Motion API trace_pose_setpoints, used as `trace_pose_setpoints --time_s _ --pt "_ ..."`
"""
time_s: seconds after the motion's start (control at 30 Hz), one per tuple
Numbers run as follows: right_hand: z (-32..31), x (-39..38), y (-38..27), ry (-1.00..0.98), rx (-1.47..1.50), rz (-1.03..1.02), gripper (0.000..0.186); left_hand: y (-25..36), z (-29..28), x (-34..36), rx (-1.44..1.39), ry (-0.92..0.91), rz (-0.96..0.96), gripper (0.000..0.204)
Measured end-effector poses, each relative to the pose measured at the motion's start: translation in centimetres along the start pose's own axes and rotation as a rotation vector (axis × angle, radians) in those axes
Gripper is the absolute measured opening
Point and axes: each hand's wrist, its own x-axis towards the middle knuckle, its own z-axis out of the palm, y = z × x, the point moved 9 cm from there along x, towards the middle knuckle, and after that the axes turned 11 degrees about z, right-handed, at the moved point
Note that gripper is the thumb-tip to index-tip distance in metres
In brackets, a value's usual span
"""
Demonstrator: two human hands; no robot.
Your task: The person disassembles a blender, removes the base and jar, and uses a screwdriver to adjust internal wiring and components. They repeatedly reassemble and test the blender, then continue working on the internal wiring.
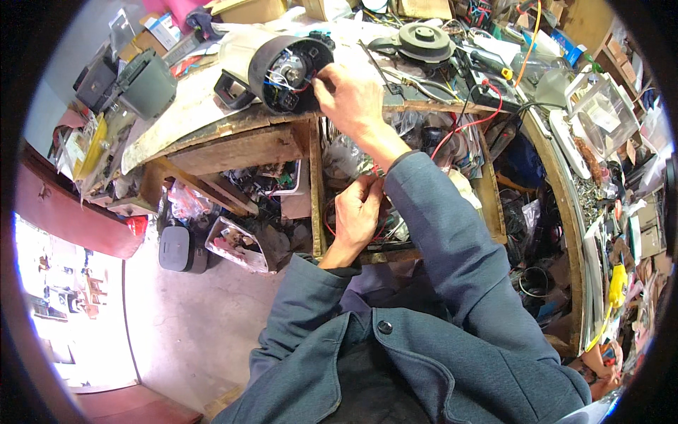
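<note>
A black round appliance housing [261,67] lies on its side near the bench's front edge. Its open end shows a motor [288,73] with blue, white and red wires. My right hand [351,97] is at the right rim of that opening, thumb and fingers pinched together; what they hold, if anything, is hidden. Lower down, over the open drawer [316,191], my left hand [357,214] is closed with its fingertips on a thin red wire [376,169]. Loops of red wire hang beside this hand.
A round dark lid [424,44] and a yellow-tipped tool [506,73] lie on the cluttered bench [191,134]. A red lead [494,106] hangs at the right. Grey containers [147,83] stand at the left. Below are a dark bin [178,249] and a box of scraps [236,244].
</note>
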Motion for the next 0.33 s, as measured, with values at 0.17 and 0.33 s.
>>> trace_pose_setpoints --time_s 0.17,0.33 --pt "2.7 -0.5 0.4 -0.003 0.067 0.082 0.021 -0.1 -0.3 0.1 0.017 0.011 0.035 0.024" --pt "4.1 0.2 0.7 -0.169 0.069 0.319 0.026 -0.1 -0.9 0.4 0.003 0.046 0.054 0.028"
